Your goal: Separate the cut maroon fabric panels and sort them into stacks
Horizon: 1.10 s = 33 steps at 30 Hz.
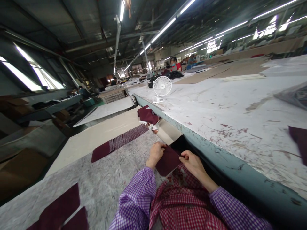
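Note:
Both of my hands hold one dark maroon fabric piece (168, 161) just above my lap, at the edge of a grey felt-covered table (100, 188). My left hand (155, 154) pinches its upper left edge with curled fingers. My right hand (193, 161) grips its right edge, thumb on top. My sleeves are purple check; red check cloth (182, 201) covers my lap.
A row of overlapped maroon pieces (120, 140) lies across the grey table, with more (59, 210) at its near left corner and a small pile (148, 115) further back. A long worn white table (227, 108) runs along my right, bearing a white fan (162, 86). People work far behind.

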Tool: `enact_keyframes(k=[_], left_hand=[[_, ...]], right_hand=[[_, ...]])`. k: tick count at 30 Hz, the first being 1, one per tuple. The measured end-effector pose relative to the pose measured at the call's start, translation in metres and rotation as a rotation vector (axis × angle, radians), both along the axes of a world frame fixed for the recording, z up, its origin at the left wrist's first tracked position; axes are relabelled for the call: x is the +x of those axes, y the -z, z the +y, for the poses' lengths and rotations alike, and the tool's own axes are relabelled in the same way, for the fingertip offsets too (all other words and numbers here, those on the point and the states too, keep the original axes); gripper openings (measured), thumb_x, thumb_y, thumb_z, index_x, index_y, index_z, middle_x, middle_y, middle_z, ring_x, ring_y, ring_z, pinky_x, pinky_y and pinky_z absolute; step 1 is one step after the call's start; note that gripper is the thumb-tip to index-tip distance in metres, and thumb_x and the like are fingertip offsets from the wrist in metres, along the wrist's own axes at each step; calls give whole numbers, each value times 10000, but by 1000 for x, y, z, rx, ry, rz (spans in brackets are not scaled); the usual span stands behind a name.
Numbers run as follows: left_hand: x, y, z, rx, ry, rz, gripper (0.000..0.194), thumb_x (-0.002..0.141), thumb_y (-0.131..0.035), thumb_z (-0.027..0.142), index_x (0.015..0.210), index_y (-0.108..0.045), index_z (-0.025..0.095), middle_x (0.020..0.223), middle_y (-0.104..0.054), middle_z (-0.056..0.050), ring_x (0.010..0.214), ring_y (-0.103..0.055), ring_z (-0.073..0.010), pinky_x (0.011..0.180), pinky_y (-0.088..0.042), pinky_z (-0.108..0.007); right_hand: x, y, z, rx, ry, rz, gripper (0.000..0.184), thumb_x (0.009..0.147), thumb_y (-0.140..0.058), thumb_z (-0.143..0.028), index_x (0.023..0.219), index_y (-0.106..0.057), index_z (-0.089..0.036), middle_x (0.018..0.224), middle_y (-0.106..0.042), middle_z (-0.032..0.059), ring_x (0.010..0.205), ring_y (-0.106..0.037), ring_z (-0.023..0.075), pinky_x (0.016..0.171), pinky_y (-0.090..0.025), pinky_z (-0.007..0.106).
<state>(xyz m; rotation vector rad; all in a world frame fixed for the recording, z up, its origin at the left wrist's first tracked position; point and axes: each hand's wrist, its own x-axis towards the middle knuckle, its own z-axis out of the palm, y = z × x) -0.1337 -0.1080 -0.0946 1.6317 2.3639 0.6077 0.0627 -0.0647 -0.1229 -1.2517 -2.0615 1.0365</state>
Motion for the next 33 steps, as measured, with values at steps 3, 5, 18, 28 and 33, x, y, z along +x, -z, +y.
enact_keyframes(k=[3,5,18,28,33], left_hand=[[4,-2,-2,3,-42,41,260,780,-590,147,1011,-700,190,1069,-609,-72,996,-567,-186,947,-430,-295],[4,-5,-3,8,-68,71,268,770,-608,164,1025,-688,177,1105,-566,-86,1030,-543,-198,950,-425,-300],[20,-73,-104,-14,107,163,256,872,-471,207,1052,-652,198,991,-651,-66,995,-581,-197,919,-449,-309],[-46,-42,-247,-101,-429,183,229,871,-481,183,995,-673,160,1017,-669,-82,993,-604,-205,912,-452,-306],[-83,-50,-275,-161,-573,252,238,869,-483,188,1018,-666,159,1072,-662,-88,1052,-587,-208,933,-430,-296]], right_hand=[[3,6,4,-61,-32,8,215,757,-561,-363,876,-608,-191,667,-570,-14,623,-556,153,594,-406,274],[4,8,5,17,-63,-1,230,771,-551,-333,929,-607,-176,776,-612,20,712,-589,168,664,-440,286],[-68,14,-13,817,-494,-219,500,919,-358,-389,1264,-549,-81,1347,-494,168,1288,-398,290,1063,-309,444],[-95,48,-33,939,-807,-152,604,910,-229,-479,1344,-488,-148,1412,-420,100,1330,-339,263,1081,-255,499],[-90,38,-52,915,-898,-167,562,930,-293,-476,1404,-394,-190,1453,-354,69,1347,-308,245,1088,-266,499]])
